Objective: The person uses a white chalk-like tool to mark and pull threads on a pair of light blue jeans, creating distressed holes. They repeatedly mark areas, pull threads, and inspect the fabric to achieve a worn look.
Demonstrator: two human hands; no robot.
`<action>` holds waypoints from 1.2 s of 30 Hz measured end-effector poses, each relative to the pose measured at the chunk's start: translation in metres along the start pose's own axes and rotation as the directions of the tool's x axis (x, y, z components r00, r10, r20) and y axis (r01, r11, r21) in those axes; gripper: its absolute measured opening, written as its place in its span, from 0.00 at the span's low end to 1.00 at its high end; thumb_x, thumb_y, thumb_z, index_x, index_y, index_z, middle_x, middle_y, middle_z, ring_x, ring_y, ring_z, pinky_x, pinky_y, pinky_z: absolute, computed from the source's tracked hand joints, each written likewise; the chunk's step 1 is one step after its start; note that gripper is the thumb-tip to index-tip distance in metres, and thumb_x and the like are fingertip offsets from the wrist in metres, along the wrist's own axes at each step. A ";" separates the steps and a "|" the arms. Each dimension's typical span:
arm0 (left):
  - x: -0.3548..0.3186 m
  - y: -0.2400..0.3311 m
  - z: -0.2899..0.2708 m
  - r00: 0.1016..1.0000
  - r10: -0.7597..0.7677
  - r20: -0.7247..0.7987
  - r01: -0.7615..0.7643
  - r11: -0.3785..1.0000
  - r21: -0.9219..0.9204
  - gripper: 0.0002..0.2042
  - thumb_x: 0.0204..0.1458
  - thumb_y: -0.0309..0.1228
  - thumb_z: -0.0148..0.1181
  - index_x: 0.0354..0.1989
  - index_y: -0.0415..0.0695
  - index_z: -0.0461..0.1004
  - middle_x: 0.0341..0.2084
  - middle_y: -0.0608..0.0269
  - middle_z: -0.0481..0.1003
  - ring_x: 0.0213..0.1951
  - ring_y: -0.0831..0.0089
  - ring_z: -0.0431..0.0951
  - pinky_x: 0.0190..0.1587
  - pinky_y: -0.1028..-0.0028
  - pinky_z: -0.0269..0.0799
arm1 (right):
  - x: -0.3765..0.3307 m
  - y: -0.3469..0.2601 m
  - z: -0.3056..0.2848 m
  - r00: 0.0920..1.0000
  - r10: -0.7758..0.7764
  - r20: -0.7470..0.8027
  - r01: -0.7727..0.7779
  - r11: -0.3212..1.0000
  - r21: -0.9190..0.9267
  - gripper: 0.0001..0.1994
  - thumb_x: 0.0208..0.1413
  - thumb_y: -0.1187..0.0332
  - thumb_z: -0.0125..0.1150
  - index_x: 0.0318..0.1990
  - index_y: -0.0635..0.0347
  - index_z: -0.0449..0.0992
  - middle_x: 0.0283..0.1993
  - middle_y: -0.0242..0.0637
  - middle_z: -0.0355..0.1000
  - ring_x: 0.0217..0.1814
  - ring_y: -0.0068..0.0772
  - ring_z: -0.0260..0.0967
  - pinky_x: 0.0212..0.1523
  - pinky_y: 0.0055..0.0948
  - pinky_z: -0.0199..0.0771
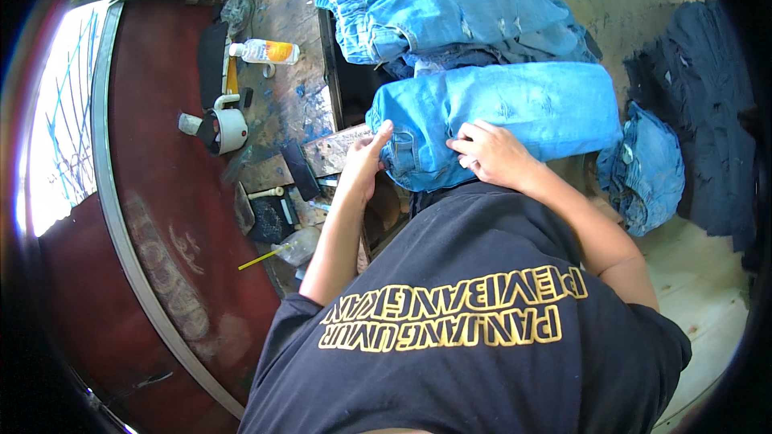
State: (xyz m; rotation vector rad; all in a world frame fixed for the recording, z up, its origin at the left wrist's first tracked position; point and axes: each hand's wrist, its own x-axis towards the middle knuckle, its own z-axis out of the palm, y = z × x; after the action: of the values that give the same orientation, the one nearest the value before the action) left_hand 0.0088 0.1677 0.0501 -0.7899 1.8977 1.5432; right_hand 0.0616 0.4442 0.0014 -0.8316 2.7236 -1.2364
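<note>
A folded pair of light-blue jeans (pixel 539 108) lies across in front of me, with its gathered waistband end and a pocket to the left. My left hand (pixel 366 165) grips that waistband end, thumb on top and fingers partly hidden under the cloth. Over the middle of the jeans, by the pocket, my right hand (pixel 494 154) is closed, its fingertips pinching the denim. Something small and pale shows under its fingers, too small to name. Just beyond lies a heap of blue jeans (pixel 458 4) with an elastic waist and worn patches.
Dark cloth pieces (pixel 700 112) and a bundled blue garment (pixel 647 169) lie on the right. On the left wooden surface are a plastic bottle (pixel 269 52), a white mug (pixel 229 130), a clear plastic cup (pixel 297 247) with a yellow straw, and scattered small tools.
</note>
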 end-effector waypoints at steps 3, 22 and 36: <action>0.002 0.012 -0.002 0.946 -0.151 0.287 0.164 0.986 -0.024 0.27 0.60 0.40 0.71 0.61 0.33 0.73 0.53 0.53 0.82 0.52 0.63 0.83 0.60 0.57 0.78 | -0.013 -0.005 0.002 0.999 -0.021 0.026 0.022 1.000 -0.018 0.18 0.51 0.71 0.70 0.51 0.58 0.83 0.47 0.37 0.73 0.53 0.43 0.73 0.53 0.40 0.79; -0.017 0.000 0.047 0.952 0.100 0.289 -0.069 0.991 -0.114 0.23 0.56 0.25 0.71 0.60 0.34 0.76 0.50 0.53 0.82 0.49 0.63 0.83 0.55 0.61 0.80 | -0.035 -0.032 -0.031 0.951 0.218 -0.221 -0.042 0.796 0.604 0.10 0.69 0.73 0.56 0.50 0.65 0.83 0.43 0.45 0.78 0.45 0.39 0.79 0.49 0.34 0.78; -0.039 -0.018 0.036 0.923 0.223 0.313 -0.184 0.971 -0.150 0.29 0.61 0.28 0.69 0.68 0.32 0.67 0.56 0.49 0.79 0.53 0.59 0.82 0.58 0.59 0.80 | 0.009 -0.052 -0.030 0.827 0.494 0.269 -0.445 0.281 0.850 0.13 0.68 0.63 0.66 0.47 0.68 0.82 0.30 0.29 0.74 0.23 0.16 0.65 0.23 0.20 0.62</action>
State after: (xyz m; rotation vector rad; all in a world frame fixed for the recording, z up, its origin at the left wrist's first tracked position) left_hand 0.0503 0.2034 0.0614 -0.3577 1.6935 1.8012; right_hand 0.0703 0.4323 0.0606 0.1684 1.5578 -2.1172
